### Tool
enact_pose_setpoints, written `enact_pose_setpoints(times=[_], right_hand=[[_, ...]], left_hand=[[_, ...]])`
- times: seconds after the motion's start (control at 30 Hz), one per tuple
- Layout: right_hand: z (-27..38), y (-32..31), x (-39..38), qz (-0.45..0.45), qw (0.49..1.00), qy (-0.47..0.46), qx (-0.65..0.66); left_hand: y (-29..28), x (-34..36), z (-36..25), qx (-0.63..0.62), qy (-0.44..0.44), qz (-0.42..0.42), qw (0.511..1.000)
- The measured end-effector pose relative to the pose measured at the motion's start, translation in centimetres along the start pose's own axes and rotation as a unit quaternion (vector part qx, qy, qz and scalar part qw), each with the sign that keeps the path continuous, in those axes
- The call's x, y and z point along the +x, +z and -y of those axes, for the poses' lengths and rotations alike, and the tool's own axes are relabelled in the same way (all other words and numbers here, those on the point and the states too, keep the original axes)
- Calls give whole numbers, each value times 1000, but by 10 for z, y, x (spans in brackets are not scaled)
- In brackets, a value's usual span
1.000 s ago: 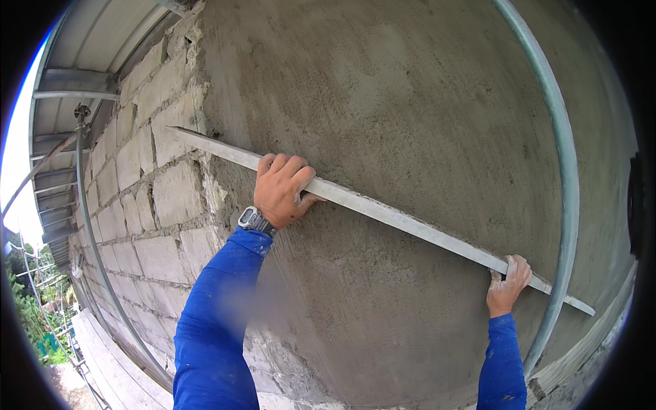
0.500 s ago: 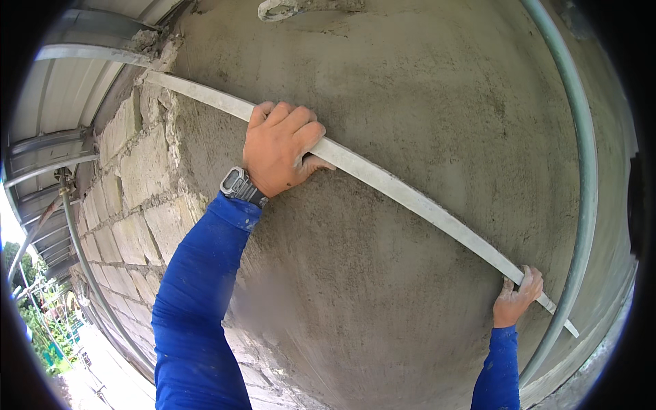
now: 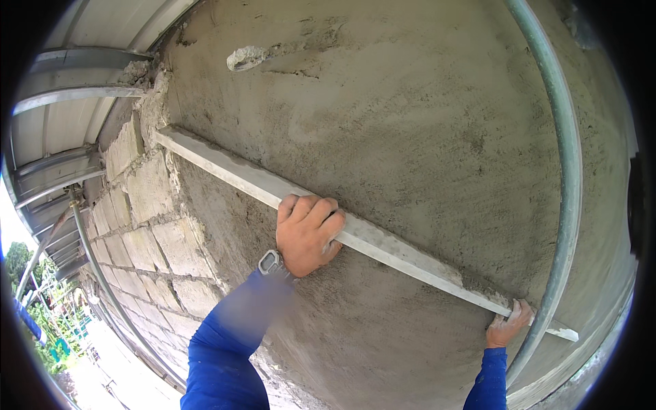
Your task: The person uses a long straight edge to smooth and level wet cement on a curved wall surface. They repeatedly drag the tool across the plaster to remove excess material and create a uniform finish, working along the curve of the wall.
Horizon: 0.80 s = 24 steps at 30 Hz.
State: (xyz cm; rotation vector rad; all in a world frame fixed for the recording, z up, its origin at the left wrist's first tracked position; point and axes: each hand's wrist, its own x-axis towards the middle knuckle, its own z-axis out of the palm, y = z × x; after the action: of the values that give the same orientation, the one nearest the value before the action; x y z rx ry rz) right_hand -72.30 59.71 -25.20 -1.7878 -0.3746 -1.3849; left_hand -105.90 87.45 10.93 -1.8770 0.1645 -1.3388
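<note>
A long pale straightedge (image 3: 396, 254) lies slantwise against a wall of wet grey plaster (image 3: 424, 130), its left end higher than its right. Near its middle my left hand (image 3: 307, 232) grips it, fingers over the upper edge and thumb below. Close to the lower right end, my right hand (image 3: 509, 324) is closed around it as well. Scraped-up mortar (image 3: 478, 283) sits along the bar's upper face, mostly toward the right. Both arms wear blue sleeves, and a watch (image 3: 270, 262) is on my left wrist.
A curved-looking metal pole (image 3: 564, 171) crosses in front of the bar's right end, beside my right hand. Bare blockwork (image 3: 147, 249) borders the plaster on the left. Up high, a whitish lump (image 3: 247, 58) sticks out of the wall. Metal roofing (image 3: 61, 130) and scaffold tubes (image 3: 102, 273) stand at left.
The straightedge's left part and my left hand have moved down the wall; my right hand is slightly lower. More mortar shows on the bar, and its upper face has turned into view.
</note>
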Motion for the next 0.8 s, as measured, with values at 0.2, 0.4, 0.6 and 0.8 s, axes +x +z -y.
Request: enact_pose_setpoints(times=[0.2,0.4,0.6,0.8], right_hand=[[-8,-13,17,56,995,43,69],[51,-15,83,30,999,25,32],[64,-6,76,-2,999,33,27],[-24,-8,-13,54,997,52,32]], left_hand=[[-9,38,-4,-21,32,72,997],[-10,125,63,2,52,55,997],[-14,131,82,48,90,19,995],[22,62,3,-4,87,-11,996]])
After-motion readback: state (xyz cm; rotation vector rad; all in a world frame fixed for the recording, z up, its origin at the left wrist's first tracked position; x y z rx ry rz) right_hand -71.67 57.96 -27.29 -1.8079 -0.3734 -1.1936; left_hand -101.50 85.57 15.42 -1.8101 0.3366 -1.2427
